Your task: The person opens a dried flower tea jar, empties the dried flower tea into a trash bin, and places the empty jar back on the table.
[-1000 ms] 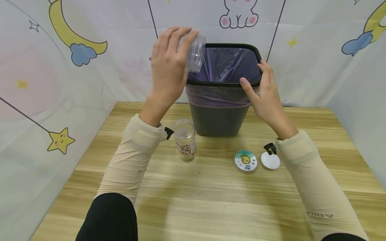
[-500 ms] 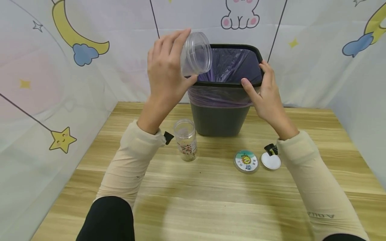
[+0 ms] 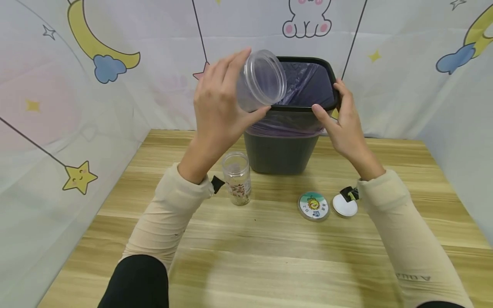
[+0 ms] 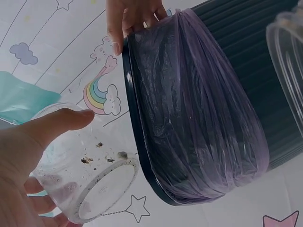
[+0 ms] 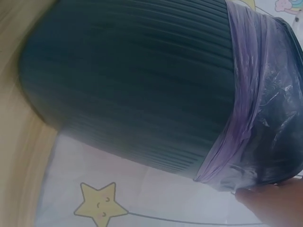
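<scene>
A clear plastic jar [image 3: 262,79] is gripped by my left hand [image 3: 217,105], thumb below and fingers round its far side. It is tipped on its side, mouth facing right, overlapping the left part of the bin's opening. Dark crumbs cling inside the jar [image 4: 90,158] in the left wrist view. My right hand [image 3: 346,132] holds the right front corner of the rim of a dark grey waste bin [image 3: 275,154], thumb on the near edge and fingers along the side. A purple bag [image 4: 208,113] lines the bin and folds down over its outside.
Left in front of the bin stands a second clear jar [image 3: 236,184], open, with printed markings and some bits at its bottom. Two round lids lie to the right: a printed lid [image 3: 313,206] and a white lid [image 3: 344,206]. A patterned cloth [image 3: 154,102] hangs behind the wooden table [image 3: 254,265].
The jar in my left hand has moved right and slightly down and turned, its mouth now showing more toward the head camera. My right hand stays at the bin rim.
</scene>
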A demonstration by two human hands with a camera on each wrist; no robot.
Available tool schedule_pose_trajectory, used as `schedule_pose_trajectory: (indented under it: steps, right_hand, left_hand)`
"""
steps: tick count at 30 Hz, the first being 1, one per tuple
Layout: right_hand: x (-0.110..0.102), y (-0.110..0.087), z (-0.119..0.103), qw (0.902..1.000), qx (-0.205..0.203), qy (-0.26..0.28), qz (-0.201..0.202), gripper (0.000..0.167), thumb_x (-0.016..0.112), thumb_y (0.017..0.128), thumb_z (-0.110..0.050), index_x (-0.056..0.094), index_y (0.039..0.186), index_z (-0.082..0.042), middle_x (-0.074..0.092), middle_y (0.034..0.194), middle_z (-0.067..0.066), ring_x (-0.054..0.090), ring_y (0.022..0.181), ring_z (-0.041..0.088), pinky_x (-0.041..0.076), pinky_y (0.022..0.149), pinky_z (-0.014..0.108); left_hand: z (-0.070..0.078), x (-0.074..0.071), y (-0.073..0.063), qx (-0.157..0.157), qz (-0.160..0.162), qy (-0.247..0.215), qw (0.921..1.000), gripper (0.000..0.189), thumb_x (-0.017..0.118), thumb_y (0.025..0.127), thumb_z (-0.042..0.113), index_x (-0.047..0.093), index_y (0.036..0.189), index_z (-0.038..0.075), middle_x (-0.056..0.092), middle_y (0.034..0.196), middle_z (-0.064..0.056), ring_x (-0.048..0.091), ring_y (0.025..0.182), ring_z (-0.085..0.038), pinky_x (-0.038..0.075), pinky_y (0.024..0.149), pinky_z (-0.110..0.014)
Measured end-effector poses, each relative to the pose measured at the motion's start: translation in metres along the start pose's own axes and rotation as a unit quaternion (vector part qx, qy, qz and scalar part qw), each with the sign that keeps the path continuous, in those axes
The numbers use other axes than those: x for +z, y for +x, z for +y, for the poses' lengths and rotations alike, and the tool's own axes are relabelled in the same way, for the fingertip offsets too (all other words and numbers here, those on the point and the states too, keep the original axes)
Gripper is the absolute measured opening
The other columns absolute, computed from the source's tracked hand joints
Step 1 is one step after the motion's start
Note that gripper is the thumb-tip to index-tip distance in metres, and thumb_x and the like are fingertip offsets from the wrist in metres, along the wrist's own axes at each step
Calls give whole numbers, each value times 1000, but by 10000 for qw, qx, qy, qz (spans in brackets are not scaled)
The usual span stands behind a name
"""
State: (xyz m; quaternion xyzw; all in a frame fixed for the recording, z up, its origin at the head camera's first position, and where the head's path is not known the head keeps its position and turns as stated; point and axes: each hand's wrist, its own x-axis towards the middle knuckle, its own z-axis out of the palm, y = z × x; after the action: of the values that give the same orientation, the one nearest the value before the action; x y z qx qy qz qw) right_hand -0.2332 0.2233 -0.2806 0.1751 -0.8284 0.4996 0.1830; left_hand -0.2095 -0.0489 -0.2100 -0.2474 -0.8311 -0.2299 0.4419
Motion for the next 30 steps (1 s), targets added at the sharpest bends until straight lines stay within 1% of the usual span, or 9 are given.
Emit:
schedule_pose_trajectory:
  steps: [5, 8, 12, 15, 18, 21, 24, 27, 30]
  right_hand:
    - [-1, -9, -13, 9992, -97, 391, -87, 76, 57, 101, -26, 12, 157, 0, 8, 165, 13, 16, 150, 19, 17, 120, 29]
    - [-2, -15, -26, 9989, -93, 462, -87, 75, 56, 101, -24, 12, 156, 1, 14, 163, 18, 18, 150, 20, 16, 120, 30]
    - [-3, -21, -30, 9980, -31, 630, 14, 72, 56, 101, -24, 16, 156, 0, 21, 161, 19, 21, 149, 21, 17, 121, 34]
    - [-3, -22, -23, 9975, 13, 684, 180, 70, 58, 100, -21, 21, 155, 0, 25, 160, 18, 24, 148, 20, 20, 120, 34]
    - [-4, -21, -10, 9969, -33, 653, 434, 67, 61, 98, -16, 27, 153, 1, 30, 157, 17, 28, 147, 20, 24, 118, 33]
    - [-4, -20, 5, 9948, -157, 692, 725, 62, 62, 98, -11, 34, 151, 2, 37, 154, 17, 35, 143, 20, 30, 116, 33]
    - [-6, -22, 12, 9916, -308, 788, 976, 57, 63, 96, -5, 39, 147, 5, 44, 148, 20, 43, 138, 23, 36, 113, 34]
    - [-8, -26, 14, 9895, -427, 843, 1095, 53, 64, 95, -1, 43, 143, 6, 50, 142, 20, 49, 132, 25, 41, 109, 35]
    - [-9, -32, 16, 9892, -433, 887, 1084, 50, 63, 95, 0, 45, 141, 7, 52, 139, 19, 50, 130, 25, 44, 106, 35]
  left_hand:
    - [4, -3, -3, 102, 124, -59, 9999, 90, 91, 68, 42, 54, 141, 6, 60, 132, -12, 52, 124, -27, 36, 109, -33]
    - [6, -6, -5, 53, 180, -54, 9998, 90, 91, 68, 44, 54, 141, 7, 60, 132, -11, 52, 124, -25, 37, 109, -33]
    - [9, -10, -7, 9, 233, -71, 9997, 90, 90, 67, 46, 55, 140, 6, 61, 132, -10, 53, 123, -25, 37, 109, -34]
    - [11, -12, -9, 26, 229, -59, 9997, 92, 90, 67, 49, 55, 140, 5, 61, 131, -10, 55, 121, -25, 40, 107, -35]
    - [13, -13, -12, 37, 228, -16, 9997, 92, 88, 68, 53, 55, 139, 4, 62, 131, -9, 56, 119, -25, 46, 100, -36]
    - [15, -14, -16, 52, 261, -25, 9996, 91, 86, 69, 55, 55, 138, 4, 63, 130, -9, 58, 115, -26, 49, 96, -38]
    - [16, -15, -19, 45, 278, -92, 9996, 91, 85, 70, 56, 56, 139, 4, 63, 130, -8, 59, 114, -25, 50, 95, -38]
    - [18, -14, -22, 48, 279, -177, 9994, 92, 84, 69, 58, 56, 138, 4, 64, 128, -8, 61, 110, -24, 52, 89, -38]
    - [20, -13, -26, 48, 279, -291, 9992, 92, 84, 69, 59, 56, 137, 4, 65, 128, -9, 62, 109, -24, 54, 87, -38]
